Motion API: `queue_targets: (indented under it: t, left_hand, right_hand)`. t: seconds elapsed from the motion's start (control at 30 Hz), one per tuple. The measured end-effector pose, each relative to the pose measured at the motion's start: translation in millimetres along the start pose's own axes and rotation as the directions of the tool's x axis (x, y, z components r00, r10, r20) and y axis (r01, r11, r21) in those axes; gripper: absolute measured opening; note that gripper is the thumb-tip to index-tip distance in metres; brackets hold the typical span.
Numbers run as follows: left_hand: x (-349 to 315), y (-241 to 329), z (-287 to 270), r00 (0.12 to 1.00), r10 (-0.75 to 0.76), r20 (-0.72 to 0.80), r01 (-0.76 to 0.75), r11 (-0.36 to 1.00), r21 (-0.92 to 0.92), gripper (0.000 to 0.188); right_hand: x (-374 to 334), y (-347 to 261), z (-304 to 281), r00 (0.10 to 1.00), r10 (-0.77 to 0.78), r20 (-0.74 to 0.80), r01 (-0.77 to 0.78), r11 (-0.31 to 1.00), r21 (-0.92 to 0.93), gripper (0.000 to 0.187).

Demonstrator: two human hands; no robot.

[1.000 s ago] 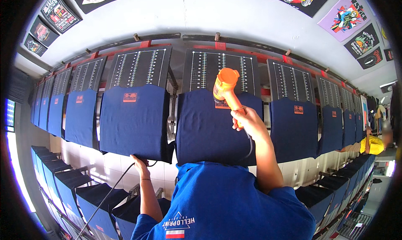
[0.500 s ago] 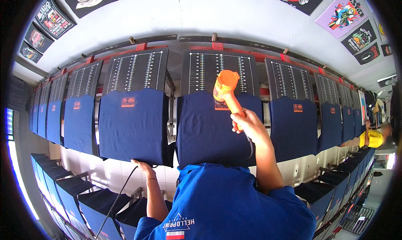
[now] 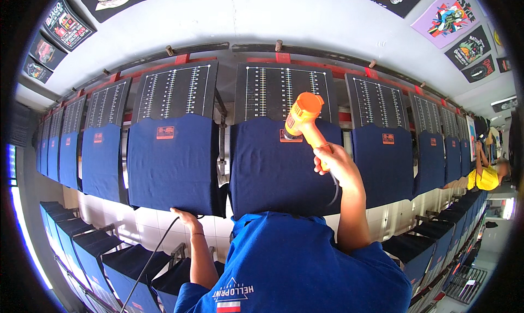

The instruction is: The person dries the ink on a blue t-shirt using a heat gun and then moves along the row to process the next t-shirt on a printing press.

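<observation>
My right hand [image 3: 339, 165] is wrapped round the handle of an orange heat gun [image 3: 305, 114]. Its nozzle points down at a small orange-red print [image 3: 297, 140] on a navy shirt [image 3: 273, 174], and partly covers that print. The shirt is stretched over a black board [image 3: 273, 97] with white measuring marks. Low on the left, my left hand [image 3: 187, 219] is closed round a black cable [image 3: 148, 264], next to the bottom edge of the neighbouring navy shirt [image 3: 172, 171]. A cord hangs from the heat gun's handle.
More boards with printed navy shirts [image 3: 382, 171] run in a row to both sides. Behind me stand further rows of covered boards [image 3: 128, 264]. A red and black metal frame [image 3: 284, 57] carries the row ahead. At far right is a person in yellow [image 3: 484, 177].
My right hand has shifted slightly to the right with the heat gun, uncovering the left part of the print. My left hand stays on the cable. The person in yellow has raised their arms.
</observation>
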State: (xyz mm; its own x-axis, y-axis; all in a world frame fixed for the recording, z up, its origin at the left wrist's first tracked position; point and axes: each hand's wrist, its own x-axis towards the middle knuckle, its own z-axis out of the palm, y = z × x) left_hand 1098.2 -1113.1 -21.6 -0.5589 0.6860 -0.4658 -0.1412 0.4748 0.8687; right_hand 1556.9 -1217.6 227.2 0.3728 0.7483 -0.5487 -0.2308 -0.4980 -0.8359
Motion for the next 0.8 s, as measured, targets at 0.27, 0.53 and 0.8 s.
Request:
queue_targets:
  t: [0.27,0.53,0.8]
  left_hand:
    - [0.6,2.3,-2.4,0.998,-0.068,0.017,0.067,0.996,0.054,0.090]
    - [27.6,-18.4,-12.3,0.997,-0.067,-0.048,0.072,0.993,0.098,0.091]
    - [8.7,-6.7,-2.8,0.999,-0.041,-0.004,0.041,0.998,0.050,0.089]
  right_hand:
    - [-5.3,2.3,-7.7,0.998,-0.001,-0.060,0.002,1.000,0.015,0.027]
    - [-4.9,6.8,-9.3,0.996,-0.056,-0.075,0.056,0.998,-0.003,0.027]
    - [-14.1,17.1,-15.6,0.996,-0.010,-0.091,0.011,1.000,0.009,0.028]
